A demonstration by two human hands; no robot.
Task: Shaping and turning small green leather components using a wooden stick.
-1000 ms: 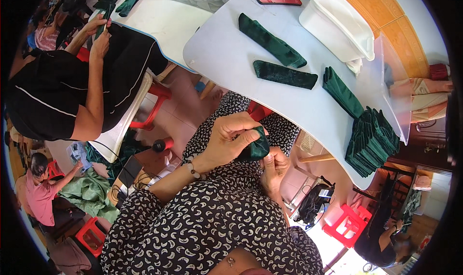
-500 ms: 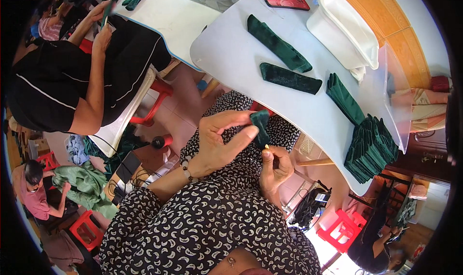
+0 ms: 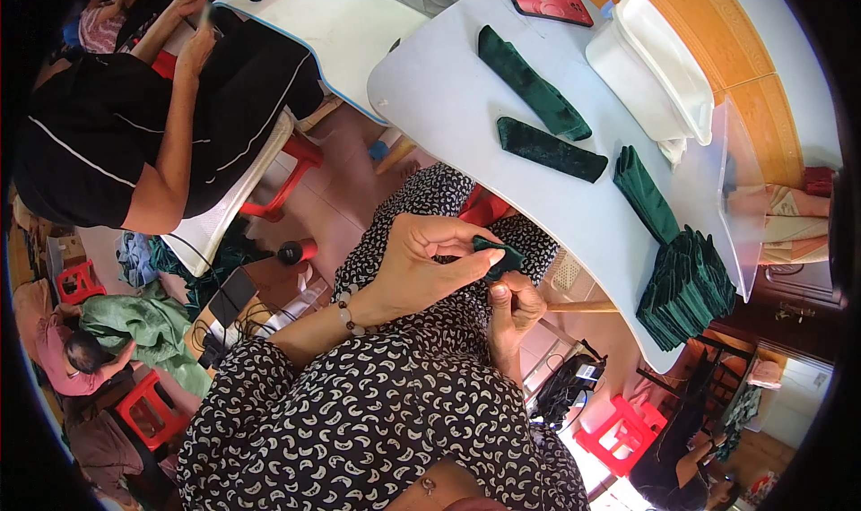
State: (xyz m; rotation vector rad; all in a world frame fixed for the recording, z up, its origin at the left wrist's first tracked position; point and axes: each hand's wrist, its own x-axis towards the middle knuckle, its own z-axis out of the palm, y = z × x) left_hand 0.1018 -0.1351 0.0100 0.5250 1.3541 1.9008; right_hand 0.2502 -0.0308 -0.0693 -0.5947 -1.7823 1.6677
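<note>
Between the thumb and fingers of my left hand [image 3: 421,264], a small dark green velvet piece [image 3: 504,258] is pinched over my lap. My right hand [image 3: 516,312] is closed just below it, thumb against the forefinger, its fingertips at the lower edge of the velvet. Whatever lies in those right fingertips is hidden. On the table to the right rest two flat green velvet strips, one farther [image 3: 534,85] and one nearer [image 3: 552,150]. Another folded strip [image 3: 646,193] touches a thick stack of green velvet pieces [image 3: 686,287] at the table's right edge.
On the pale table [image 3: 430,90] stand a white plastic bin [image 3: 650,67] and a red phone [image 3: 548,4]. A clear plastic sheet [image 3: 731,197] rises at its right side. At left sits a co-worker in black [image 3: 90,143]; red stools [image 3: 623,435] stand around the floor.
The velvet piece has been folded down and shows shorter between my hands. The small yellow thing in my right fingertips has gone out of sight. My view has shifted slightly.
</note>
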